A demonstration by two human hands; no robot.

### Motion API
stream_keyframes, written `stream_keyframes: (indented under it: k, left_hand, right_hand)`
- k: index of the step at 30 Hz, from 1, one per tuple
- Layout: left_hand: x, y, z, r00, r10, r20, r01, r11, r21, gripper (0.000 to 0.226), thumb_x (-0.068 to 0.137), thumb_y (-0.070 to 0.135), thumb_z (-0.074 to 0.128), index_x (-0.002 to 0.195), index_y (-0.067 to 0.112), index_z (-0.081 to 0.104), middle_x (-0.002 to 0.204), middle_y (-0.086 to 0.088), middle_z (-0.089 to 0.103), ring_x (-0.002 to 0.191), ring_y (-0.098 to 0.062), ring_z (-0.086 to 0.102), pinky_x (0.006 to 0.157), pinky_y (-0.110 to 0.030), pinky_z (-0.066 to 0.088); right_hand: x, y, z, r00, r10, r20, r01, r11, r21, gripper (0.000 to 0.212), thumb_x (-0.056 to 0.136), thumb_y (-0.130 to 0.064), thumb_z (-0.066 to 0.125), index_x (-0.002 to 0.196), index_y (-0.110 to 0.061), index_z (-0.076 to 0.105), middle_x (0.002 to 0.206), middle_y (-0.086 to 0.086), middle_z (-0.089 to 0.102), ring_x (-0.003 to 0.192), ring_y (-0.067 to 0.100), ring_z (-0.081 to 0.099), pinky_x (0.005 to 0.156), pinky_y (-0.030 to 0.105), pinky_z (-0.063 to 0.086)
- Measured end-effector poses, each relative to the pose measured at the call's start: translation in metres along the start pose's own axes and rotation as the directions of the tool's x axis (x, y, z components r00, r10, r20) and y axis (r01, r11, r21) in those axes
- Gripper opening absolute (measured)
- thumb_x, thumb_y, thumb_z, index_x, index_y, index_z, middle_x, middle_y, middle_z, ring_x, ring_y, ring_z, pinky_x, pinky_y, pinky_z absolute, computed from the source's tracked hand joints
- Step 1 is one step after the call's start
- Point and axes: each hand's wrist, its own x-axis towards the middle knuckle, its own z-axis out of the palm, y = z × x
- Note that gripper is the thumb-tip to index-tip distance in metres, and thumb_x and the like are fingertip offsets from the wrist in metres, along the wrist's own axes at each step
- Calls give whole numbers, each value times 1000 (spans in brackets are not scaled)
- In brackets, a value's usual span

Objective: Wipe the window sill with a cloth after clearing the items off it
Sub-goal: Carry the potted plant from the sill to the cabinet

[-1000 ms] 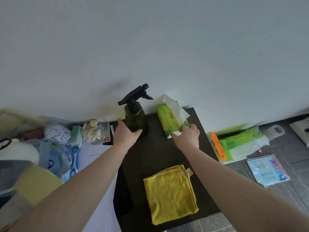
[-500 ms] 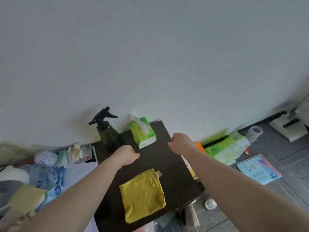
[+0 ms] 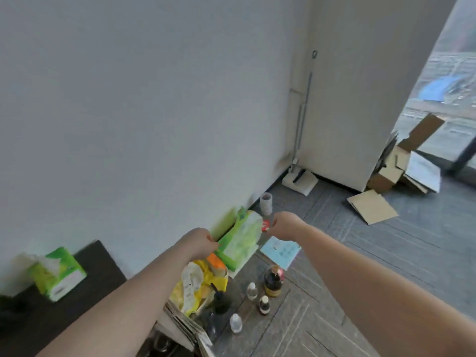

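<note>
1. Both bare forearms reach from the bottom of the frame towards the centre, over a cluttered grey floor.
2. The left hand (image 3: 197, 243), at centre, is curled into a loose fist; it holds nothing visible, its knuckles just beside a green tissue multipack (image 3: 240, 238) leaning on the white wall (image 3: 144, 119).
3. The right hand (image 3: 287, 225), slightly higher and to the right, is also curled shut and empty, as far as the motion blur shows.
4. A green tissue box (image 3: 58, 274) sits on a dark table (image 3: 98, 264) at lower left.
5. Small bottles (image 3: 273, 282) stand on the floor at lower centre.
6. The window (image 3: 443, 81) fills the upper right, with cardboard boxes (image 3: 401, 161) below it; the sill itself cannot be made out.
</note>
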Motion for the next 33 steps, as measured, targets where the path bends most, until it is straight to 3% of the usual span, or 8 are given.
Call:
stream_keyframes:
  k: [4,7,10,16,20,23,28,33]
  left_hand:
    - [14,122,29,981,185,55,-189,978,83,17,89,35,54,86,19,60,89,-4,57,81,-20,52,76,-32,45]
    - [22,200,47,951,301,68,-308,938,160,26,88,40,53,91,18,66,94,-4,66,84,-19,57,76,-29,46]
    - [34,270,66,913,380,144,-403,897,183,22,89,41,53,94,23,63,95,-1,68,88,-17,63,81,-33,51]
    - [74,401,111,812,529,245,-582,763,282,27,89,42,53,107,23,63,106,3,65,93,-15,58,77,-30,46]
    - [112,493,141,708,609,357,-702,660,266,30,90,42,53,110,22,62,109,1,64,98,-17,59,85,-33,51]
    - [137,564,160,617,647,448,-782,567,260,28,91,41,52,108,22,61,105,0,63,94,-18,59,80,-30,50]
    - [154,680,180,470,748,469,-882,370,293,27,94,41,50,103,19,62,93,2,59,77,-11,52,59,-21,37]
    - [166,779,225,406,742,533,-913,301,276,32,91,40,53,106,15,64,103,-1,62,93,-19,59,79,-30,51]
  right_hand:
    - [-33,119,-51,982,184,-48,-183,983,22,34,95,-21,46,120,-1,58,102,9,58,87,21,49,75,32,45]
    - [-53,201,-73,945,319,-68,-310,944,110,32,96,-20,47,119,-1,60,91,6,57,84,21,50,67,28,44]
    - [-70,269,-86,895,441,-62,-420,882,214,34,96,-23,48,119,-2,59,98,9,60,84,23,52,65,29,46]
    - [-101,376,-95,744,667,-30,-600,688,408,29,94,-22,51,112,-3,60,67,4,53,56,16,49,47,23,40]
    - [-109,444,-111,642,766,-13,-672,571,472,31,95,-23,51,116,-2,59,73,4,54,74,22,55,51,24,41]
    - [-113,488,-129,545,838,16,-728,464,504,31,94,-22,51,116,-2,61,72,4,54,77,24,54,48,23,39]
    - [-116,554,-158,428,904,-17,-753,367,546,30,93,-23,53,114,-4,61,110,10,65,94,26,59,78,35,50]
    - [-121,636,-176,340,940,-29,-738,286,611,30,92,-22,51,117,-7,59,114,9,65,103,26,60,86,36,51]
